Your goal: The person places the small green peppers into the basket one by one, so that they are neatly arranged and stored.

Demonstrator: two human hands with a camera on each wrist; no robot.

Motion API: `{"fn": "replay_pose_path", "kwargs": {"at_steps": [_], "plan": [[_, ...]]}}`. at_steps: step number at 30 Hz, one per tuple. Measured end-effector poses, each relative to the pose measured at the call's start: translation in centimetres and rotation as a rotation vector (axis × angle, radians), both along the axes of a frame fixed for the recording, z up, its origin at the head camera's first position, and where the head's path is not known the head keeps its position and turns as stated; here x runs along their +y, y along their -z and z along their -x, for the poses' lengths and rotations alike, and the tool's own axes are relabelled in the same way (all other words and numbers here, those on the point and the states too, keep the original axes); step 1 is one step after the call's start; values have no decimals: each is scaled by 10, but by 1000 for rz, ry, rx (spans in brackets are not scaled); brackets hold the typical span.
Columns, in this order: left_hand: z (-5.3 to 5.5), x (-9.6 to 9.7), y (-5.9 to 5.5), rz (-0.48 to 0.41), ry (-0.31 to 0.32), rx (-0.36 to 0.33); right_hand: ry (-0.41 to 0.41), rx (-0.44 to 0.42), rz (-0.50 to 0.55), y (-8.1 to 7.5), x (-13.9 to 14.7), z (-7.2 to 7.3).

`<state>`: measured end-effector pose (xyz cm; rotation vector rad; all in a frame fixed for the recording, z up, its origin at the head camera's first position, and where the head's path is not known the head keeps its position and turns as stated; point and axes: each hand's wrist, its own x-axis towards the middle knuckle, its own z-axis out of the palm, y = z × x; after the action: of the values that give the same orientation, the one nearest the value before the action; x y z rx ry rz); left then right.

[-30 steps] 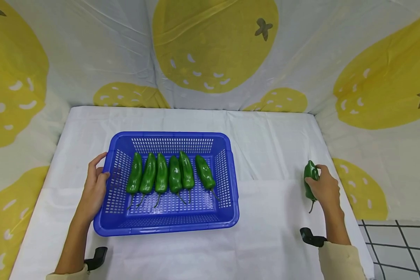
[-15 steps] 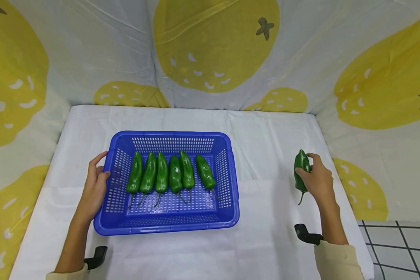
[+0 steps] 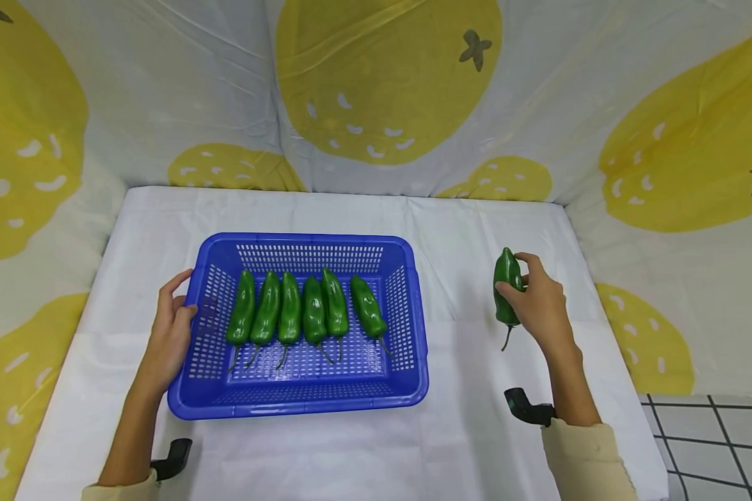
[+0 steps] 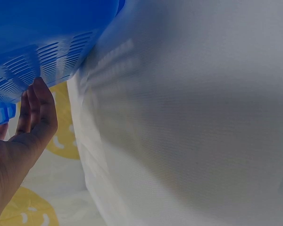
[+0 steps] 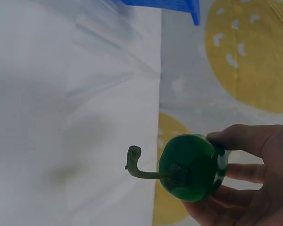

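A blue plastic basket (image 3: 297,407) with perforated walls appears at centre-left in the head view. Inside lie several glossy green chili peppers (image 3: 290,309), side by side with their stems towards me. My left hand (image 3: 170,341) grips the basket's left rim; in the left wrist view its fingers (image 4: 47,106) touch the outer wall below the rim. Right of the basket, my right hand (image 3: 539,303) holds another green chili pepper (image 3: 504,289) between thumb and fingers, above the cloth, stem towards me. The right wrist view shows that pepper's stem end (image 5: 186,167), with the palm beside it.
White cloth (image 3: 439,445) covers the table under the basket. Behind and at both sides hang drapes with yellow fruit prints (image 3: 388,76). White tiles (image 3: 721,445) show past the table's right edge. Each wrist carries a black mount, such as the right one (image 3: 529,409).
My right hand has lifted the chili pepper from the right side of the table and carried it left and away from me, towards the basket. My left hand and the basket have stayed put.
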<state>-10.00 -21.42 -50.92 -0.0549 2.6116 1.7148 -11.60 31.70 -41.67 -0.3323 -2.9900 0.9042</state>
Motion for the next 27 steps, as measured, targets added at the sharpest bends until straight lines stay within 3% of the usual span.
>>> {"fn": "replay_pose_path", "kwargs": {"at_steps": [27], "plan": [[-1, 1, -3, -2, 4, 7, -199, 45, 100, -25, -73, 20]]}}
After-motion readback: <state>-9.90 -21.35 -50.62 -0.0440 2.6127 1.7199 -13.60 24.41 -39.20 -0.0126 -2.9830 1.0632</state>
